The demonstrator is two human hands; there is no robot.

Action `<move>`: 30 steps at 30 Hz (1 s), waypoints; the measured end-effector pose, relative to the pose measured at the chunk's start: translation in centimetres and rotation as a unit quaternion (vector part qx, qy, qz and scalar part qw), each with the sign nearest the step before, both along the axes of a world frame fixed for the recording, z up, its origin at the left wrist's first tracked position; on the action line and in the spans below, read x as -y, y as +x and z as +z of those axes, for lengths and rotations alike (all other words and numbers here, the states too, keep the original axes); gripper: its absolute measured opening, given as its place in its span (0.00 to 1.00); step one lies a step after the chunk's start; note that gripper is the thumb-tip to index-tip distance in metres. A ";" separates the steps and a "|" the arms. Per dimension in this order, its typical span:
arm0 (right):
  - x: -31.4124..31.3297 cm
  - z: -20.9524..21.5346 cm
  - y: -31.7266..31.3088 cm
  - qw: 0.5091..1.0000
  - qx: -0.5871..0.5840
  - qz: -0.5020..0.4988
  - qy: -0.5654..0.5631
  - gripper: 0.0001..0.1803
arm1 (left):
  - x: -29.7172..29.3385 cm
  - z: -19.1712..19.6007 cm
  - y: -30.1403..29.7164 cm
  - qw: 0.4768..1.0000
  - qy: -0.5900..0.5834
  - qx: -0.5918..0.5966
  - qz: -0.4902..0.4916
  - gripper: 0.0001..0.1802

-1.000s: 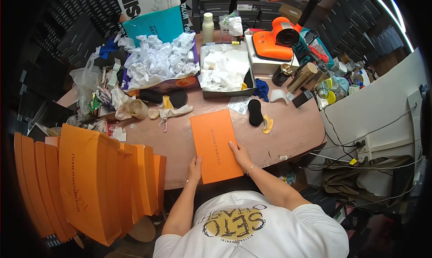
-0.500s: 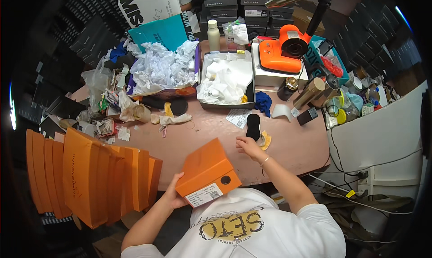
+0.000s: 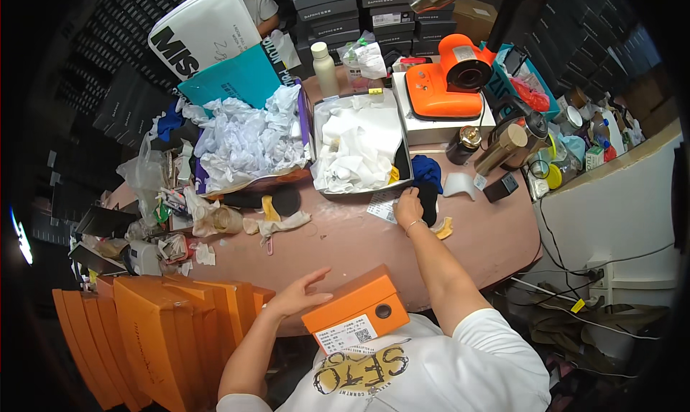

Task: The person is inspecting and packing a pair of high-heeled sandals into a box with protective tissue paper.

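My left hand (image 3: 302,293) is open, fingers spread, just beside the upper left edge of an orange shoebox (image 3: 341,306). The box is closed and tilted against my shirt at the table's near edge, with a white label and a round dark hole on the end facing me. Further out, my right hand (image 3: 410,208) has its fingers curled down at a printed white paper sheet (image 3: 382,206); whatever lies between the fingertips is hidden. Right beside that hand is a black brush-like pad (image 3: 428,202), and a yellow cloth scrap (image 3: 444,228) lies close to my wrist.
A grey box of white paper (image 3: 359,142) and a purple box of crumpled tissue (image 3: 248,142) stand at the back. An orange machine (image 3: 445,89) sits on a white box. Orange shoeboxes (image 3: 165,333) stand in a row at left. A cup and flask (image 3: 501,148) are at right.
My left hand has let go of the orange shoebox and opened above it. My right hand has moved farther out to the paper sheet. The whole view has shifted and tilted.
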State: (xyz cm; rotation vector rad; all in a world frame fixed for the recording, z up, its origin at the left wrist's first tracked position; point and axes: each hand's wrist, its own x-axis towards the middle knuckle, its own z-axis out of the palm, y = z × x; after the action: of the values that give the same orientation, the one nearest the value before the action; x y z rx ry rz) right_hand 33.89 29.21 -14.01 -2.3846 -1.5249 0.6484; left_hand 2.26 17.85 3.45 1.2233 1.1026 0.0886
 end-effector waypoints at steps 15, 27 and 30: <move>-0.9 -0.2 -0.2 0.996 -0.044 -0.049 -0.055 0.37 | -1.9 -5.5 8.6 0.986 0.149 0.016 -0.067 0.26; -2.1 -2.2 0.8 0.997 -0.025 -0.036 -0.057 0.21 | -1.7 -6.0 8.3 0.986 0.163 0.013 -0.015 0.28; -1.6 -1.4 0.7 0.964 -0.205 -0.013 -0.170 0.13 | -1.9 -7.7 8.1 0.962 0.237 -0.024 0.136 0.32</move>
State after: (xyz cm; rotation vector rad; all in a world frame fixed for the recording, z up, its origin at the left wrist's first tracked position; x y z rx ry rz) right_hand 34.58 30.78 -15.40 -2.2883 -1.2820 1.3933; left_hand 10.39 19.80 -4.23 1.4917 1.3336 0.5644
